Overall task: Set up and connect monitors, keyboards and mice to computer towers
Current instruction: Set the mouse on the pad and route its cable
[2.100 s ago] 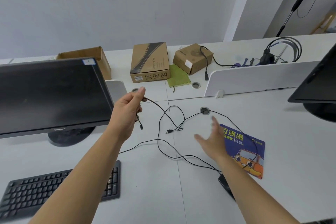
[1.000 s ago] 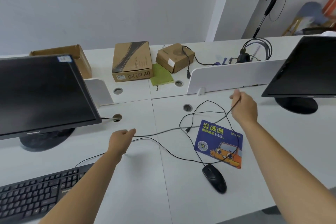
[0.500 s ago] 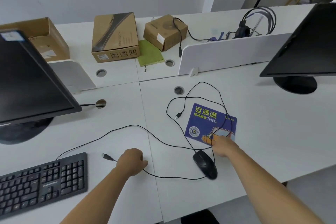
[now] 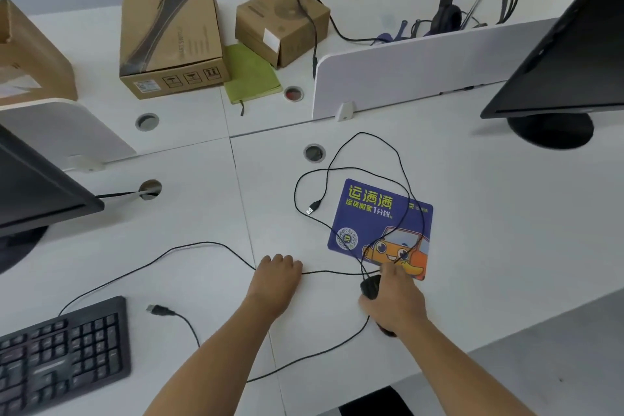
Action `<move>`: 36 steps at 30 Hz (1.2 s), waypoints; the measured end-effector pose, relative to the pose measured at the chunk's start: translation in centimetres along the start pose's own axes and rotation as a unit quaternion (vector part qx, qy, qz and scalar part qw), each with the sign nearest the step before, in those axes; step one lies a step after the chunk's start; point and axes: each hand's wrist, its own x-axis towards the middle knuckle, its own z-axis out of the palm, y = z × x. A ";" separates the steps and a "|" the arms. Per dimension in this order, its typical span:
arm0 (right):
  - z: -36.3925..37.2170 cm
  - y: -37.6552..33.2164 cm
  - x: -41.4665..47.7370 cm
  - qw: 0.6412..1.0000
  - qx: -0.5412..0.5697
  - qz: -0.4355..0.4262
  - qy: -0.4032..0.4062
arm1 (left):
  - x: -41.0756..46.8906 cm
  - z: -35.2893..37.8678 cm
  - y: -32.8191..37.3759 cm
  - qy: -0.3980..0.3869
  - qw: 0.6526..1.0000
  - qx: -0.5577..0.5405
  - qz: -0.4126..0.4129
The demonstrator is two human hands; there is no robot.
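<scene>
— Your right hand (image 4: 393, 306) curls round the mouse (image 4: 369, 285) at the mouse pad's (image 4: 378, 213) near edge, and your left hand (image 4: 277, 277) closes its fingers on a cable (image 4: 332, 272).

— Untangle the loops gently first. Then feed the loose USB plug (image 4: 314, 208) towards the desk hole (image 4: 314, 153) beyond.

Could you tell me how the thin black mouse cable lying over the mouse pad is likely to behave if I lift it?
Probably floppy: the mouse cable lies in loose, curving loops. Likely to tangle, since those loops cross one another over the mouse pad. Its free USB plug looks small and light, so it would probably dangle.
</scene>
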 end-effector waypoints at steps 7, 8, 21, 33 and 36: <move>-1.7 0.6 2.1 0.991 0.051 0.126 0.009 | -3.6 -0.9 -7.5 0.115 0.891 -0.307 -0.314; -1.7 0.7 2.2 0.989 0.051 0.138 0.009 | -4.3 -1.0 -9.2 0.144 0.835 -0.372 -0.379; -0.3 -17.2 2.2 0.940 0.332 0.019 -0.075 | -16.5 -2.9 -17.9 0.339 0.642 -0.505 -0.467; 0.8 -24.6 5.2 0.897 0.418 0.131 -0.061 | -23.3 1.1 -21.7 0.305 0.721 -0.433 -0.447; 2.0 -26.1 4.3 0.916 0.392 0.065 -0.052 | -23.2 2.4 -22.7 0.230 0.768 -0.411 -0.433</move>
